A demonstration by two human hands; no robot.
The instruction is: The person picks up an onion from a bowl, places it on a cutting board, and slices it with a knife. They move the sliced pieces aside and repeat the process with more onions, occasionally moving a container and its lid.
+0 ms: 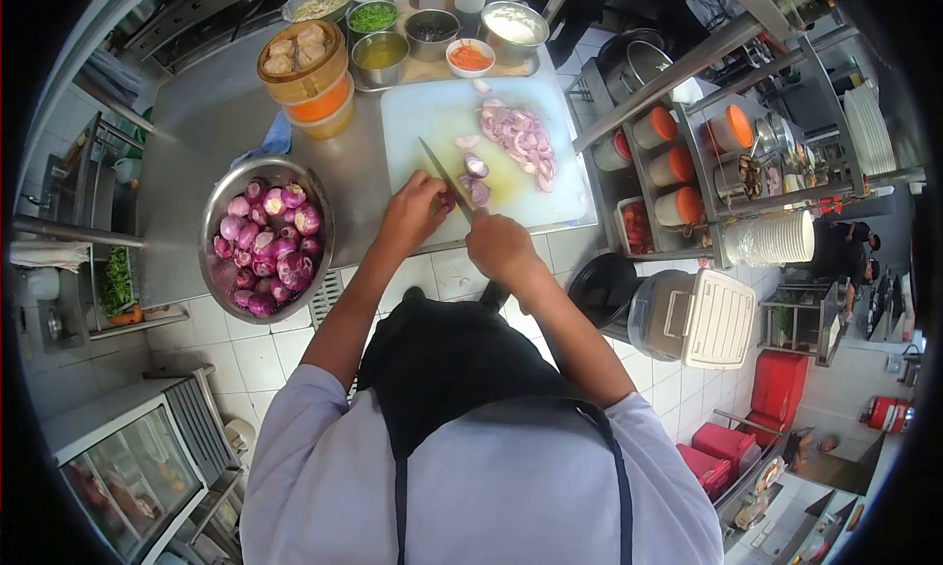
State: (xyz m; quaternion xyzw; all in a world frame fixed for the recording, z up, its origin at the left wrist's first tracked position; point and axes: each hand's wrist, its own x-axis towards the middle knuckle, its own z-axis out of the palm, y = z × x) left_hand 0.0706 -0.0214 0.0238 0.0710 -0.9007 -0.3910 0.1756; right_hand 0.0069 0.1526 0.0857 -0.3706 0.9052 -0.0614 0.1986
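My right hand (503,248) is wrapped round the handle of a knife (444,173), whose blade points up and left over the white cutting board (413,123). Just left of the blade, my left hand (417,209) has its fingers bent round a piece of onion (449,200), partly hidden by them. Cut onion pieces (475,190) lie right of the blade. A pile of sliced onion (519,141) spreads over the board's upper right. At the left, a steel bowl (209,249) holds several whole purple onions (263,241).
Behind the board stand a bamboo steamer (303,74) with dumplings, a bowl of chopped greens (372,17), a bowl of yellow liquid (380,56) and a bowl of orange shreds (471,57). Shelves with orange-lidded containers (673,166) are at the right; a lidded bin (720,319) is below.
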